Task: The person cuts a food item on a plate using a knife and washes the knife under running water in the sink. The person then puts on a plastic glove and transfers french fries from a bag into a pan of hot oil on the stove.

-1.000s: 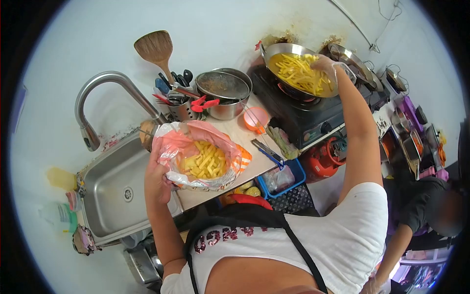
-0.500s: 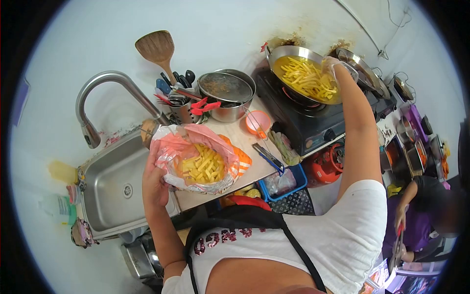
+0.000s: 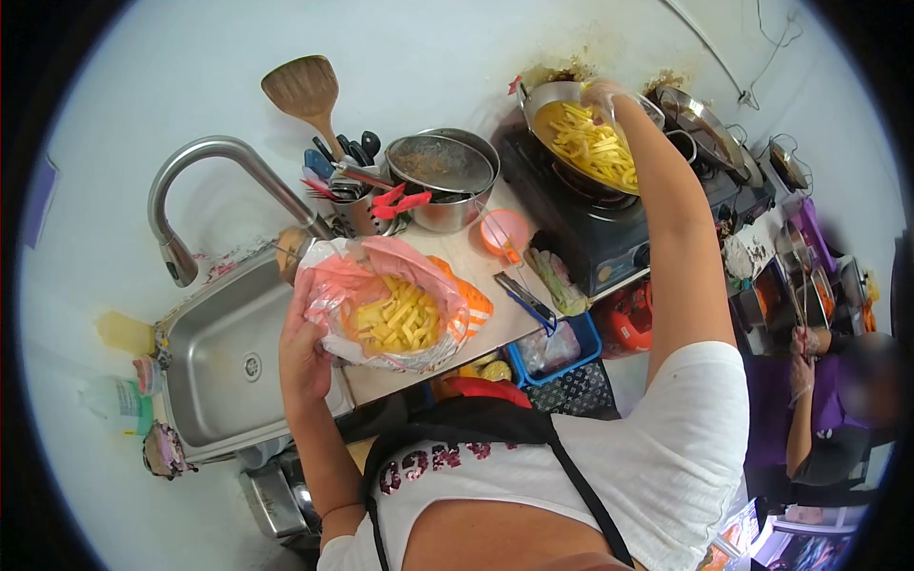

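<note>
My left hand (image 3: 305, 357) is closed on the gathered edge of a pink, white and orange plastic bag (image 3: 390, 255), which stands with its mouth open at the counter's edge. Cut potato fries (image 3: 398, 319) lie inside it. My right hand (image 3: 604, 97), in a clear plastic glove, is over the far side of a metal wok (image 3: 557, 92) on the stove. Yellow oil and a heap of fries (image 3: 592, 143) fill the wok. The right fingers point away from me, and whether they hold anything is hidden.
A steel sink (image 3: 214, 390) with a faucet (image 3: 224, 147) is at left. Behind the bag stand a utensil holder (image 3: 362, 217) and a lidded pot (image 3: 447, 217). An orange-rimmed cup (image 3: 503, 231) and a blue-handled tool (image 3: 528, 305) lie near the black stove (image 3: 609, 243). Another person (image 3: 809, 400) works at right.
My right hand has moved left across the wok, from its right side to its far side. The left hand and bag stay nearly still. The other person's hands have moved up.
</note>
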The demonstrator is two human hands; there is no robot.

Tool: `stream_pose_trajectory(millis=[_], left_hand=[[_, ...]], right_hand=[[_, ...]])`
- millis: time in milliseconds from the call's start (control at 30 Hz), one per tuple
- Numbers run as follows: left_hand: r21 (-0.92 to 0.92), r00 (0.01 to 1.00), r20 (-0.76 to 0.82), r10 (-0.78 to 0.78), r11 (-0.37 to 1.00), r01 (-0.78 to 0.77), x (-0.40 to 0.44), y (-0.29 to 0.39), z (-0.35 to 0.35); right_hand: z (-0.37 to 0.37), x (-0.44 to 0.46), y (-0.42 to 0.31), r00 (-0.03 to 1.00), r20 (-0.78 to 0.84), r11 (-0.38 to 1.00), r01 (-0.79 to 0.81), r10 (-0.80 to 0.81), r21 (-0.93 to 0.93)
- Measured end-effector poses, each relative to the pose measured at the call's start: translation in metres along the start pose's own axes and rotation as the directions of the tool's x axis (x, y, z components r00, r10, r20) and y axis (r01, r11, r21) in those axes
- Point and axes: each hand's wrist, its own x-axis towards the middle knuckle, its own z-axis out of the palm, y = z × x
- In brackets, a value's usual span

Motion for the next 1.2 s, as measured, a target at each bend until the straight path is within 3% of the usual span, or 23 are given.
stream_pose_trajectory(millis=[67,167,300,433,533,600,633,733,800,833,933,1033,1200], left_hand=[[0.012,1.000,0.007,-0.005,1.000,0.005,-0.001,0.001,-0.003],[0.023,1.000,0.021,-0.018,1.000,0.017,-0.003,0.001,-0.004],[0.008,0.999,0.035,-0.028,1.000,0.028,-0.005,0.004,-0.004],[0.061,0.997,0.073,-0.038,0.998,0.034,-0.004,0.003,-0.015],[0.278,0.998,0.032,-0.050,0.960,0.040,-0.006,0.010,-0.016],[0.697,0.968,0.047,0.248,0.685,-0.210,-0.005,0.005,-0.026],[0.840,0.917,0.110,0.384,0.457,-0.292,-0.005,0.004,-0.030],[0.933,0.833,0.124,0.539,0.223,-0.283,-0.019,0.024,-0.016],[0.843,0.838,0.168,0.519,0.365,-0.395,-0.024,0.032,-0.009],[0.786,0.841,0.191,0.506,0.434,-0.440,-0.027,0.032,-0.006],[0.541,0.927,0.318,0.199,0.765,-0.350,-0.039,0.024,0.006],[0.493,0.915,0.397,0.068,0.825,-0.275,-0.048,0.023,0.019],[0.475,0.895,0.446,-0.006,0.849,-0.231,-0.049,0.017,-0.002]], right_hand=[[-0.008,0.011,-0.011,0.985,0.075,0.958,-0.170,0.157,0.231],[-0.013,0.020,-0.019,0.919,0.170,0.764,-0.390,0.355,0.514],[-0.023,0.017,-0.014,0.863,0.175,0.622,-0.470,0.475,0.626],[-0.052,0.004,-0.012,0.739,0.126,0.501,-0.561,0.662,0.659],[-0.101,-0.067,-0.036,0.944,-0.057,0.569,-0.147,0.325,0.809],[-0.115,-0.064,-0.065,0.824,-0.045,0.518,-0.311,0.564,0.797],[-0.131,-0.082,-0.090,0.815,-0.125,0.390,-0.130,0.565,0.911],[-0.181,-0.139,-0.181,0.749,-0.339,0.073,0.365,0.569,0.928],[-0.199,-0.163,-0.243,0.765,-0.409,-0.285,0.590,0.497,0.756],[-0.204,-0.173,-0.275,0.782,-0.428,-0.381,0.604,0.453,0.701],[-0.209,-0.182,-0.355,0.786,-0.524,-0.623,0.598,0.329,0.505],[-0.213,-0.194,-0.412,0.821,-0.506,-0.816,0.470,0.264,0.336],[-0.209,-0.205,-0.440,0.811,-0.540,-0.872,0.415,0.225,0.259]])
